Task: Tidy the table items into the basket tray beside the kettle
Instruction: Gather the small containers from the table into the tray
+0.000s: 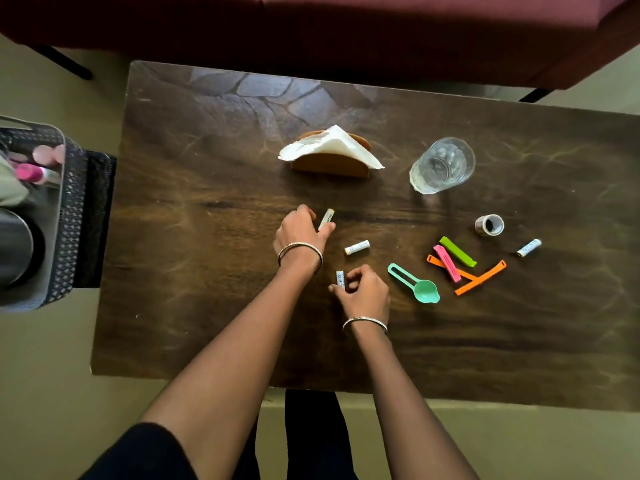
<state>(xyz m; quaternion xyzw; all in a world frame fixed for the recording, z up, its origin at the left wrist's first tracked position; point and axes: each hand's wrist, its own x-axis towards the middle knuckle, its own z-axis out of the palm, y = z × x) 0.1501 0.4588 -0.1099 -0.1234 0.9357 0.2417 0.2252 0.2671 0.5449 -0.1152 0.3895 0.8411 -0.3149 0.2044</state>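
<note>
Several white batteries lie on the dark wooden table (207, 306). My left hand (299, 233) pinches one battery (326, 218) near the table's middle. My right hand (363, 291) pinches a second battery (340, 278) just below it. A third battery (356, 247) lies loose between my hands. A fourth battery (529, 248) lies far right. A green scoop (415, 284), coloured bag clips (457, 261) and a tape roll (489, 225) lie to the right. The basket tray (71, 216) stands off the table's left edge, with the steel kettle (14, 247) inside it.
A wooden napkin holder (330, 155) with white napkins stands at the table's centre back. A clear drinking glass (441, 165) stands to its right. Pink items (33, 173) lie in the basket tray. A dark red sofa (346, 26) runs along the far side.
</note>
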